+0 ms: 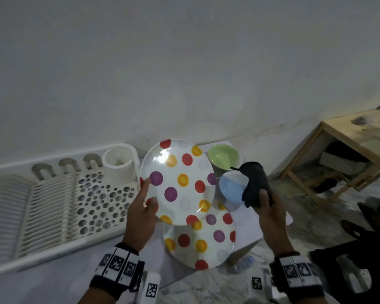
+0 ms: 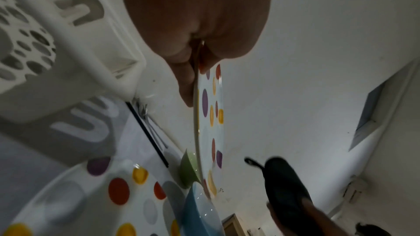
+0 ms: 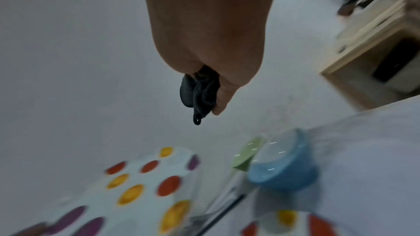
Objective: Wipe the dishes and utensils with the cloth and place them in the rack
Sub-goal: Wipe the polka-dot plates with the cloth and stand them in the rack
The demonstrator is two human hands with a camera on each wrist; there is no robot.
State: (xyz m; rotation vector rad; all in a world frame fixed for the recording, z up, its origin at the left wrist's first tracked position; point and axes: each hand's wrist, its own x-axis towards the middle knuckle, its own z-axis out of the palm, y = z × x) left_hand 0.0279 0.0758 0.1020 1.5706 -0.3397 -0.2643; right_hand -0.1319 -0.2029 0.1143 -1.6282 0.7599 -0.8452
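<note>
My left hand (image 1: 144, 207) grips the left rim of a polka-dot plate (image 1: 180, 183), held up tilted above the table; the left wrist view shows this plate (image 2: 210, 123) edge-on, pinched between thumb and fingers (image 2: 186, 82). My right hand (image 1: 266, 205) holds a bunched dark cloth (image 1: 253, 183) to the right of the plate, apart from it; the cloth (image 3: 200, 92) hangs from the fist. A second polka-dot plate (image 1: 200, 240) lies on the table below. A blue bowl (image 1: 232, 189) and a green bowl (image 1: 224, 156) stand behind. The white dish rack (image 1: 53, 200) is to the left.
The rack's cutlery cup (image 1: 119, 163) stands at its right end, beside the held plate. Cutlery and a black stick (image 2: 147, 132) lie on the table near the rack. A wooden side table (image 1: 349, 150) stands at the right, and the white wall is close behind.
</note>
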